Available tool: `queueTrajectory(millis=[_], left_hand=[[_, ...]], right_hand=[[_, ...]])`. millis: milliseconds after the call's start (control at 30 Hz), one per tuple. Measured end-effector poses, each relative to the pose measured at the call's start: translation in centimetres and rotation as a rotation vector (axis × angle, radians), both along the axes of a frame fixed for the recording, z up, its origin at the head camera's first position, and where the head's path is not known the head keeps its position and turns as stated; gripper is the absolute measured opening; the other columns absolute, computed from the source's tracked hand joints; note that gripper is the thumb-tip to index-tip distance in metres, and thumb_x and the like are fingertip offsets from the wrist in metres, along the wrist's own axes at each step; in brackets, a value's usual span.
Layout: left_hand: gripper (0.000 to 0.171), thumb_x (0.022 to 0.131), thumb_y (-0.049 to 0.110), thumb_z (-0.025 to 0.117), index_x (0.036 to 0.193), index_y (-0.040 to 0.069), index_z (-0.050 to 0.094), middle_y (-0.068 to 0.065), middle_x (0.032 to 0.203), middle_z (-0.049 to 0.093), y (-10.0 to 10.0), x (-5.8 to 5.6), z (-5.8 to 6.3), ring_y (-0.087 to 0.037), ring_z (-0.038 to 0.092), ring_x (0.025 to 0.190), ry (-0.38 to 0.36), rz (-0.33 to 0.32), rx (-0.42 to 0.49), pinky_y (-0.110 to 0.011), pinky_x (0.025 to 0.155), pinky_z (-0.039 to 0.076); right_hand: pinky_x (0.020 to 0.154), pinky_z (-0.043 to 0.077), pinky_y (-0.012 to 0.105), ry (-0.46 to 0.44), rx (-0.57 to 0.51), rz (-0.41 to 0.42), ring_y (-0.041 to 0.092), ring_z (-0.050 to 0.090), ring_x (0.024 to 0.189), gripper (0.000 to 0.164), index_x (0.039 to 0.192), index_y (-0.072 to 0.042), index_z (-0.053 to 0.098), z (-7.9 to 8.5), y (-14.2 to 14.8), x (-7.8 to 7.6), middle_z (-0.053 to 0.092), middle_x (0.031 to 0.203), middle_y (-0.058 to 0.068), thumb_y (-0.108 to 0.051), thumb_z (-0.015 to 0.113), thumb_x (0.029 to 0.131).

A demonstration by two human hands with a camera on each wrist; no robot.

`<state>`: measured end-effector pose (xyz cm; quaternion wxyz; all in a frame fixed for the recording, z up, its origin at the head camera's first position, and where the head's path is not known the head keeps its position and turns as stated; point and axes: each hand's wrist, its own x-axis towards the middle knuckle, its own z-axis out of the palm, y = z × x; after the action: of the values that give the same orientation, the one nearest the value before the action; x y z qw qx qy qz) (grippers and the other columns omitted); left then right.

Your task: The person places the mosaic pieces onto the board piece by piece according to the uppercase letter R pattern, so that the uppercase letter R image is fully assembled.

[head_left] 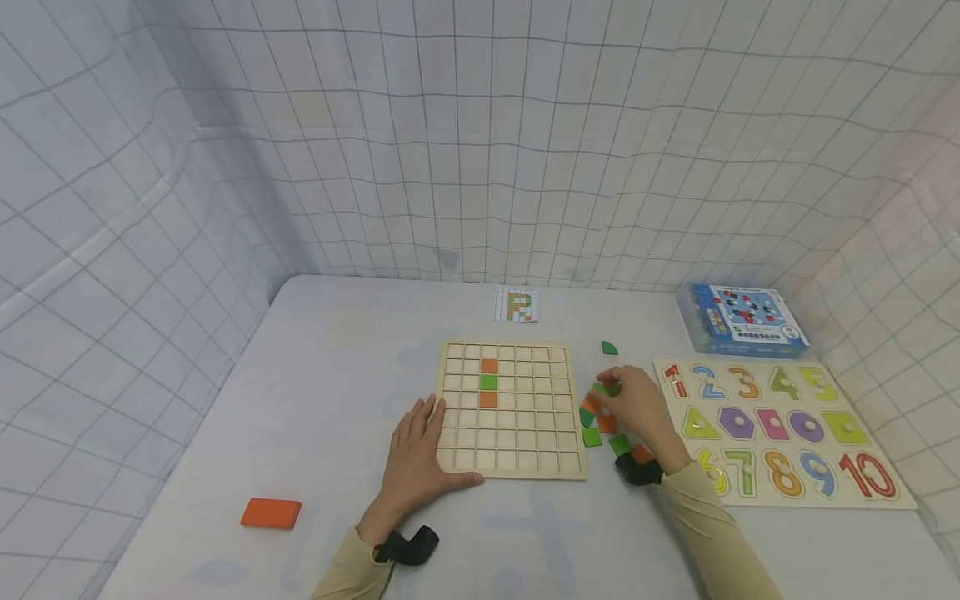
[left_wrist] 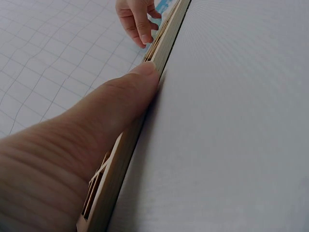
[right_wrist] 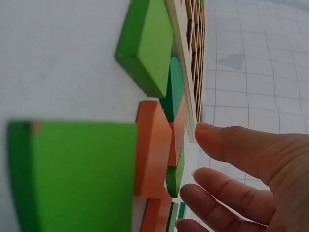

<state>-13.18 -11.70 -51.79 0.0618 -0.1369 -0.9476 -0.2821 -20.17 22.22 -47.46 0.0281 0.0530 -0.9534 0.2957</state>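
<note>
My left hand (head_left: 416, 450) rests at the near left corner of a wooden grid board (head_left: 528, 435), fingers along its left side. In the left wrist view its thumb (left_wrist: 116, 99) presses on the front edge. An orange tile (head_left: 489, 366), a green tile (head_left: 489, 382) and another orange tile (head_left: 489, 400) sit in one column of the grid. To the right of the board, my right hand (head_left: 637, 408) hovers over several loose tiles, among them a green square (head_left: 592, 437) and an orange square (head_left: 607, 424). In the right wrist view its thumb and fingers stand apart with nothing between them.
A pattern card (head_left: 517, 305) lies behind the board, and a dark green rounded piece (head_left: 610, 347) lies right of it. A number and shape puzzle board (head_left: 757, 492) and a blue boxed set (head_left: 750, 321) stand at the right. An orange block (head_left: 271, 513) lies front left.
</note>
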Motion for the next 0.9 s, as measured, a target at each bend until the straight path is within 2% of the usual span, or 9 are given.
queueTrajectory(millis=[167,367,567,900], left_hand=[[0.121,0.06,0.064,0.077,0.148,-0.002,0.027,-0.019,0.151,0.025,0.01,0.03,0.03,-0.036,0.016,0.139,-0.001,0.0,-0.001,-0.053,0.109,0.016],[0.122,0.059,0.065,0.077,0.148,-0.001,0.026,-0.019,0.152,0.023,0.03,0.04,0.02,-0.036,0.015,0.139,-0.011,-0.001,0.008,-0.053,0.109,0.015],[0.122,0.06,0.065,0.077,0.149,0.0,0.025,-0.018,0.152,0.023,-0.01,0.01,0.0,-0.034,0.014,0.14,-0.014,-0.002,0.003,-0.052,0.109,0.014],[0.121,0.059,0.065,0.077,0.147,-0.002,0.028,-0.02,0.151,0.025,0.02,0.08,0.01,-0.036,0.017,0.138,0.011,0.0,0.002,-0.054,0.108,0.017]], right_hand=[[0.075,0.049,0.044,-0.005,0.027,0.016,0.029,0.059,0.091,0.034,0.101,0.002,0.07,0.05,0.19,0.1,0.064,0.097,0.012,-0.025,0.076,0.082],[0.071,0.049,0.043,0.002,0.044,0.047,0.028,0.059,0.086,0.03,0.098,0.001,0.071,-0.13,0.52,0.0,0.064,0.09,0.009,-0.024,0.075,0.082],[0.074,0.049,0.044,-0.013,0.058,0.064,0.029,0.06,0.086,0.027,0.096,0.002,0.07,-0.07,0.55,-0.36,0.065,0.09,0.009,-0.02,0.076,0.082],[0.061,0.046,0.036,-0.036,0.047,0.045,0.02,0.056,0.072,0.025,0.09,-0.005,0.063,-0.01,0.55,-0.5,0.063,0.084,0.006,-0.024,0.076,0.081]])
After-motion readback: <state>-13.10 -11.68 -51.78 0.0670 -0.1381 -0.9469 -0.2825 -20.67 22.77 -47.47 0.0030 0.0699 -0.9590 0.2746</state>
